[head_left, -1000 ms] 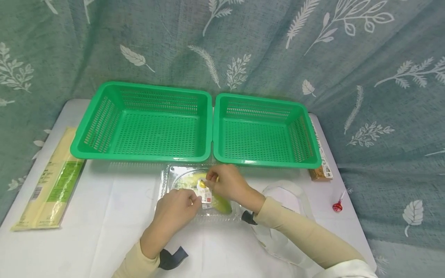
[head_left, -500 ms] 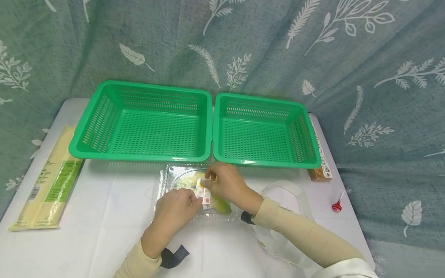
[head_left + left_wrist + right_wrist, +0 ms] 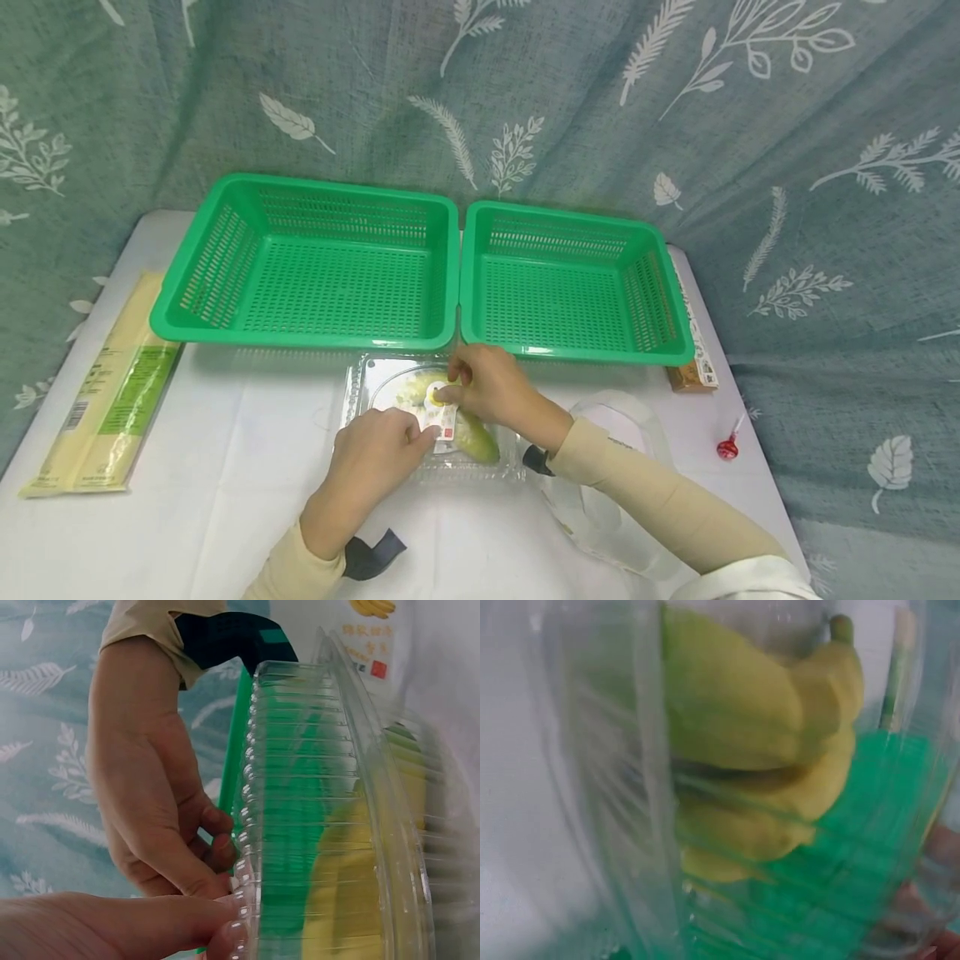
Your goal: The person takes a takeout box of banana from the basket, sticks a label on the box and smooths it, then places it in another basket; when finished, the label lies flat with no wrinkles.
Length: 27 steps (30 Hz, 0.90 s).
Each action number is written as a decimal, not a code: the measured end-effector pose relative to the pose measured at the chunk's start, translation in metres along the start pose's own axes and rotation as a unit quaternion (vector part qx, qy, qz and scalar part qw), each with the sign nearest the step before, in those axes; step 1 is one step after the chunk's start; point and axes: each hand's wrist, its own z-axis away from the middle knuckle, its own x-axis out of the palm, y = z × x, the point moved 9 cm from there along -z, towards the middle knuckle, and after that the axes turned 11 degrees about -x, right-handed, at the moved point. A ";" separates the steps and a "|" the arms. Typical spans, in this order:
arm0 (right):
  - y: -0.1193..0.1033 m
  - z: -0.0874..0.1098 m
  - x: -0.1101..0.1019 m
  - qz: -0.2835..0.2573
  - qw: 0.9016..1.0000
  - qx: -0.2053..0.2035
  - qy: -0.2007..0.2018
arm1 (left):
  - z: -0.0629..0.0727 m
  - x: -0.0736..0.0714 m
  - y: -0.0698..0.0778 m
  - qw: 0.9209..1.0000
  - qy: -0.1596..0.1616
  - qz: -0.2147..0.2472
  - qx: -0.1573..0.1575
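A clear plastic clamshell box [image 3: 356, 392] holds green-yellow bananas [image 3: 480, 442]; the right wrist view shows the bananas [image 3: 742, 712] through its blurred side. On its lid lies a white label [image 3: 444, 423] with a yellow picture and a red square. My left hand [image 3: 378, 454] presses its thumb to the label's lower part, the other fingers loosely bent. From the far side my right hand [image 3: 495, 387] touches the upper part with its thumb, its bent fingers lifted off. In the left wrist view, thumb tips of both hands meet the lid edge of the box [image 3: 300, 787].
Two green baskets [image 3: 157, 321] [image 3: 577, 354] stand behind the box. A pale yellow packet [image 3: 105, 400] lies left. At the right are a small box [image 3: 693, 375], a red lollipop [image 3: 727, 448] and a whitish roll [image 3: 622, 425], partly hidden by my right arm.
My right thumb slides slightly over the label's upper part, and its fingers lift a little away. My left hand stays almost in place. The box and baskets have not moved.
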 end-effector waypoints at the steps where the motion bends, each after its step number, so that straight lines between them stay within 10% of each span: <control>1: 0.000 0.000 0.000 0.000 1.000 -0.003 -0.002 | 0.001 0.000 0.000 1.000 -0.004 0.003 0.000; 6: 0.003 0.001 0.001 -0.017 0.999 0.007 -0.029 | 0.003 -0.006 -0.001 1.000 0.009 0.006 0.002; 13: 0.005 0.003 0.002 -0.045 0.997 0.032 -0.062 | 0.007 -0.022 0.006 0.991 0.110 0.044 0.064; 27: 0.006 0.004 0.004 -0.071 0.994 0.049 -0.069 | 0.011 -0.011 0.013 0.984 0.103 0.016 0.143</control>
